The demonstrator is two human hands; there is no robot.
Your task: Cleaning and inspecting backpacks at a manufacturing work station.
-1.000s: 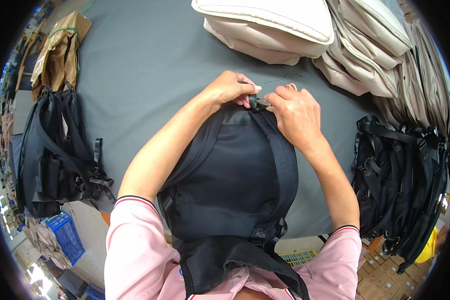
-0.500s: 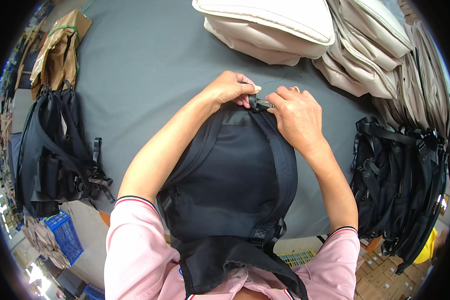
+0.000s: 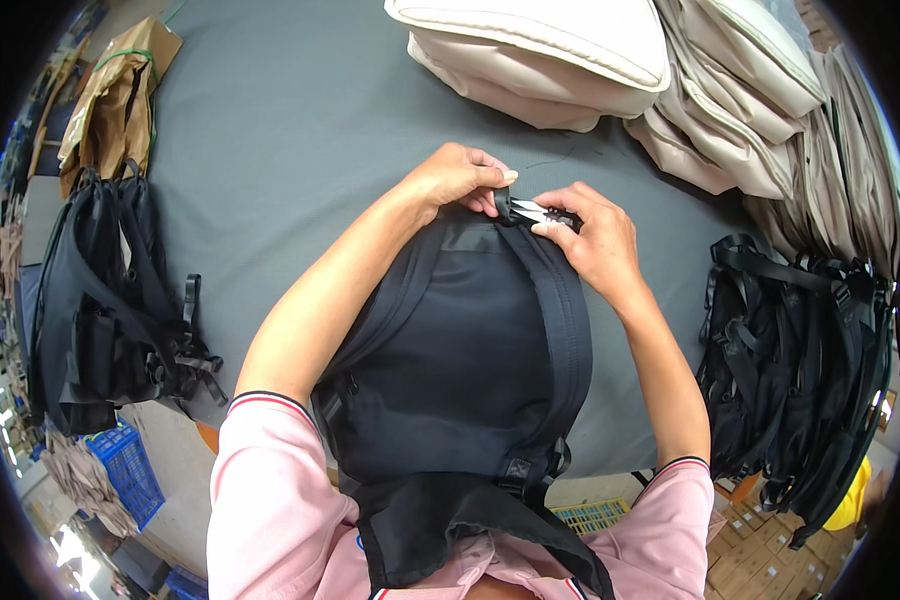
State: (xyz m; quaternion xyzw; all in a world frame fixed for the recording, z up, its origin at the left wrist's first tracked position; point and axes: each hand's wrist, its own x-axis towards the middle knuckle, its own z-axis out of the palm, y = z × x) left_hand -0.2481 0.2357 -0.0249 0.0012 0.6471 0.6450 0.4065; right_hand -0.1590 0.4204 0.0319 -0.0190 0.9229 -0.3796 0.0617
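From here I see a black backpack (image 3: 460, 350) on the gray table (image 3: 270, 150), between the person's two arms, with its top end up by both hands. The left hand (image 3: 460, 180) pinches a short black loop (image 3: 503, 205) at the top of the bag. The right hand (image 3: 600, 235) is curled around small scissors (image 3: 530, 211), and their shiny blades point at the loop. The bag looks smooth and dark. Two wide straps (image 3: 564, 340) run down it, one on each side.
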